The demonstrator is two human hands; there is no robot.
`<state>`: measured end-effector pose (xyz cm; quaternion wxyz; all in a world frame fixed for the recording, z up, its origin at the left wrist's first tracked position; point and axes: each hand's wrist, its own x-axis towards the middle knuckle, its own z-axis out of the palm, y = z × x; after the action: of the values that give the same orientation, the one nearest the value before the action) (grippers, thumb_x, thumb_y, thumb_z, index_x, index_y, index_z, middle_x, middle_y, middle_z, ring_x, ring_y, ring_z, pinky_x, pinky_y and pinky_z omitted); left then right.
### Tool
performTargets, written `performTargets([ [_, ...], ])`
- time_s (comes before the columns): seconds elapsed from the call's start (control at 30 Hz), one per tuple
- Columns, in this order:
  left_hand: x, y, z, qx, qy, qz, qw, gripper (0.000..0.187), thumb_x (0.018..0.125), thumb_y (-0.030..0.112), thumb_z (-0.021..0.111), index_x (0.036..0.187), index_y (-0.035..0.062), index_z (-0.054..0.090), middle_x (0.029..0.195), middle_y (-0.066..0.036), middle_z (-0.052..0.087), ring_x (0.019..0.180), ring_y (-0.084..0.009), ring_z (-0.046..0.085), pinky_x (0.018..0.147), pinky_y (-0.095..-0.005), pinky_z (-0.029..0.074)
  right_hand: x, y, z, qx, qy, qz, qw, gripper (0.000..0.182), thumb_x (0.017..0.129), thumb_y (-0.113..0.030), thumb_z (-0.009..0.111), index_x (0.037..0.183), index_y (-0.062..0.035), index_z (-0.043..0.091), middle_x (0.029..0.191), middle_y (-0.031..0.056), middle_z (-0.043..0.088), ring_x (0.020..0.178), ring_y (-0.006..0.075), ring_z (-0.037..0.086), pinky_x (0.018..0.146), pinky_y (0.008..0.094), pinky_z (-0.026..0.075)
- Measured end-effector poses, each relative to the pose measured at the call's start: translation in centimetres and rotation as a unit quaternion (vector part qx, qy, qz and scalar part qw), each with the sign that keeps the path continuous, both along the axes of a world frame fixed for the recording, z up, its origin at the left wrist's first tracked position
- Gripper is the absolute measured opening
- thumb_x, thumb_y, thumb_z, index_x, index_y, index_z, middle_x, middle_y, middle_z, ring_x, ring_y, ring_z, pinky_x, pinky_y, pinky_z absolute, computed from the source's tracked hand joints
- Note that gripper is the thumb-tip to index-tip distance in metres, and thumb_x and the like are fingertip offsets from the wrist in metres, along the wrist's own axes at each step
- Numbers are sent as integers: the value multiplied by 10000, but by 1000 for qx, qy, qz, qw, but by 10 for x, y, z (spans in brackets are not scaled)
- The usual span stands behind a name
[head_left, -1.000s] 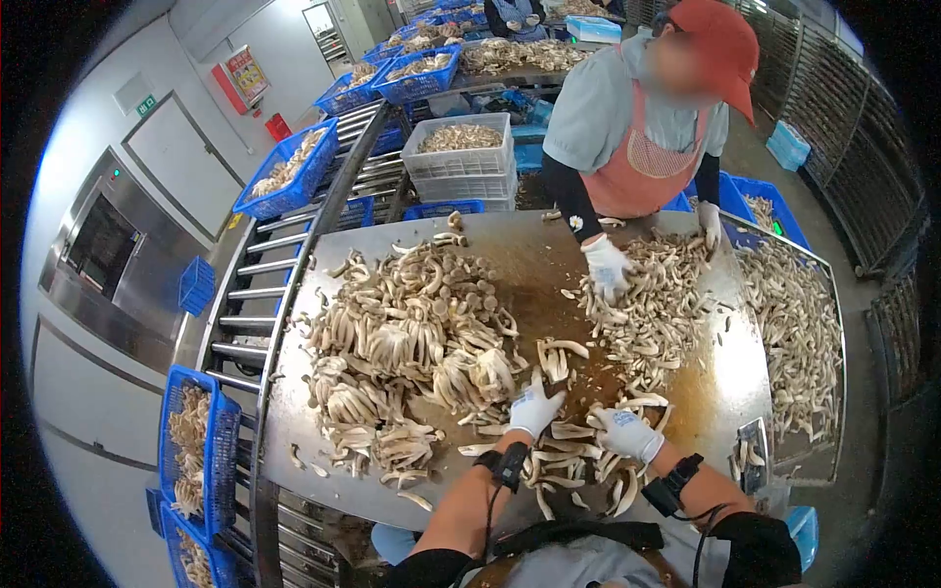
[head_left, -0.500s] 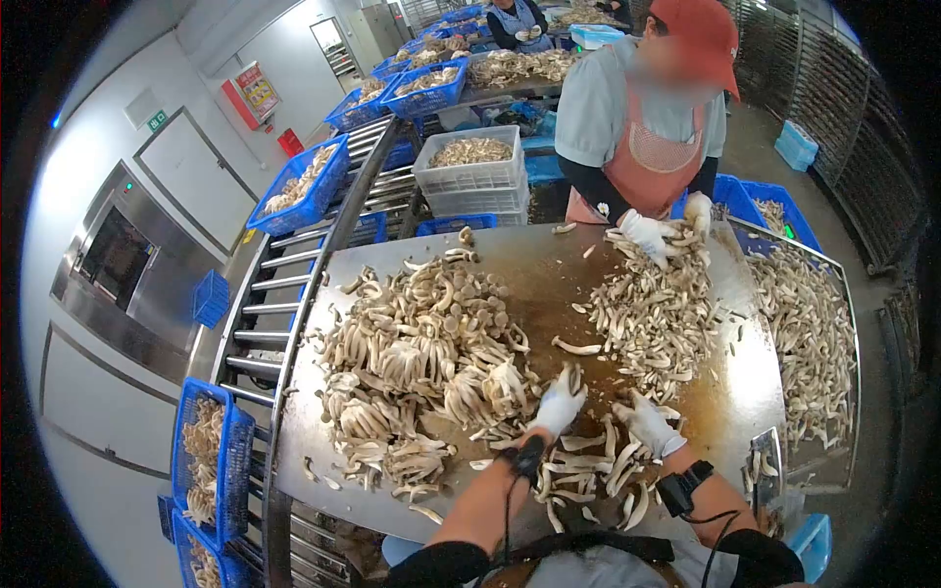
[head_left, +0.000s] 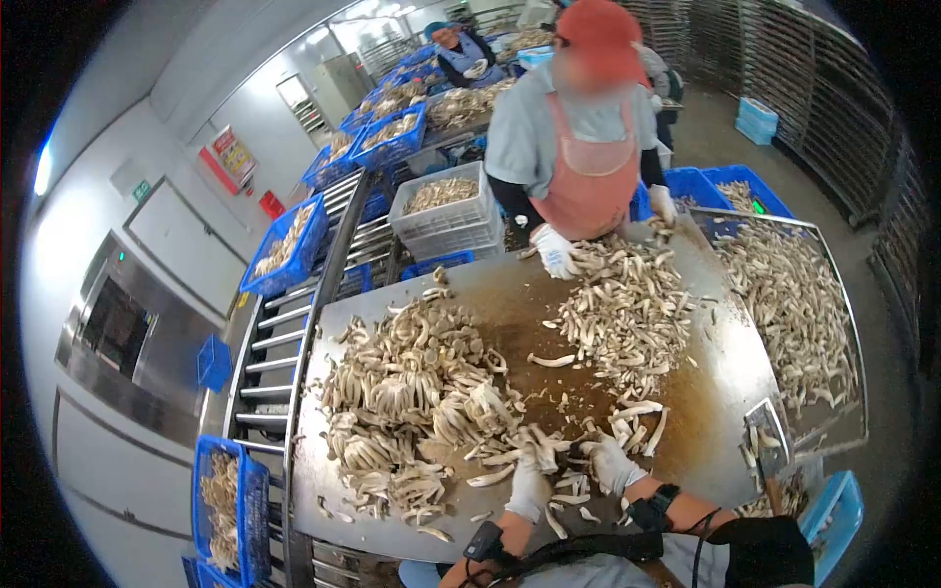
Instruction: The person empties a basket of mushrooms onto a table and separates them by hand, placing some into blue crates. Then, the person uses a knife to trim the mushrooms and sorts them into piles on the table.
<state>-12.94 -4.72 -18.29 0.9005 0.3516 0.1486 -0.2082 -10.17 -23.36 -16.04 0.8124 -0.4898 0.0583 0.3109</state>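
Observation:
On the metal table [head_left: 338,519] lies a large heap of clustered mushrooms [head_left: 412,382]. My left hand [head_left: 530,482], in a white glove, is closed round some mushrooms [head_left: 539,441] at the heap's lower right edge. To its right is my right hand [head_left: 610,463], also gloved, with its fingers bent beside the mushroom pieces; whether it holds any is too small to tell. Loose mushroom pieces [head_left: 637,423] lie just above my right hand, and more are between and below both hands. Farther up is a pile of separated mushrooms [head_left: 627,314].
Across the table stands a co-worker [head_left: 588,147] with gloved hands at the separated pile. A roller conveyor [head_left: 270,363] with blue baskets [head_left: 286,245] runs along the left. At the right is a tray of mushrooms [head_left: 794,304]. A blue bin [head_left: 833,524] stands at the lower right.
The view has shifted. My left hand has moved down and left, and my right hand now sits closer to it. Some loose pieces now lie above my right hand. The co-worker's hands have moved apart.

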Motion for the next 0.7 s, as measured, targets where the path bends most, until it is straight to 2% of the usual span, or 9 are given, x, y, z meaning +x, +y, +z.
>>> performTargets([
  [0.07,-10,-5,25,-60,17,-8,998,519,991,461,476,1423,187,389,1314,-62,546,1219,-245,535,1001,-462,480,-10,5,18,31,72,-47,996,320,999,-120,509,1271,48,504,1156,114,613,989,176,604,878,297,488],
  [0.13,-26,-13,18,48,28,-34,998,396,1036,360,411,1407,224,443,1377,-71,508,1214,-291,543,1017,-534,458,-15,15,13,-138,-237,79,959,262,1002,-149,520,1206,15,536,1122,93,621,933,175,617,789,335,529],
  [0.23,-31,0,30,-192,50,54,979,415,1021,242,481,1420,183,385,1330,-82,525,1164,-265,562,1015,-449,468,-22,26,-4,18,-4,-113,993,224,992,-115,523,1197,-26,542,1046,72,607,931,192,604,754,357,536],
  [0.33,-43,0,70,-6,-1,72,997,482,994,77,471,1443,162,321,1327,-135,520,1077,-347,600,914,-481,533,-31,12,12,129,67,-104,984,318,950,-67,565,1258,-18,502,1082,64,598,971,196,593,822,339,529],
  [0.43,-52,-8,35,38,-33,-37,998,540,931,-41,482,1412,139,313,1219,-108,548,1065,-284,610,882,-426,546,-38,23,-4,-127,-184,65,972,383,934,-17,579,1299,22,467,1135,47,596,997,140,578,883,248,471],
  [0.53,-45,-7,37,47,-37,92,994,500,935,-38,503,1407,77,386,1274,-117,548,1123,-249,582,965,-417,512,-38,18,16,78,60,-174,980,415,931,28,556,1332,33,450,1155,54,594,982,129,578,853,226,472],
  [0.6,-47,-12,38,147,-53,-14,988,421,943,-6,500,1354,59,438,1242,-114,557,1085,-249,591,940,-402,522,-41,10,1,120,92,-74,986,268,959,-9,522,1223,31,545,1058,69,584,922,129,581,776,235,486],
  [0.67,-58,-9,38,238,-57,-113,963,350,952,26,497,1301,41,489,1210,-111,566,1046,-249,601,916,-387,531,-50,-14,41,-244,-273,149,918,237,992,-98,487,1153,24,609,1004,137,600,866,133,582,738,246,490],
  [0.7,-56,-12,55,184,-25,-49,981,372,940,21,510,1310,50,484,1241,-119,561,1046,-251,607,907,-376,538,-51,-17,43,-244,-298,102,917,259,998,-107,460,1168,19,609,1008,167,614,870,152,602,735,269,505],
])
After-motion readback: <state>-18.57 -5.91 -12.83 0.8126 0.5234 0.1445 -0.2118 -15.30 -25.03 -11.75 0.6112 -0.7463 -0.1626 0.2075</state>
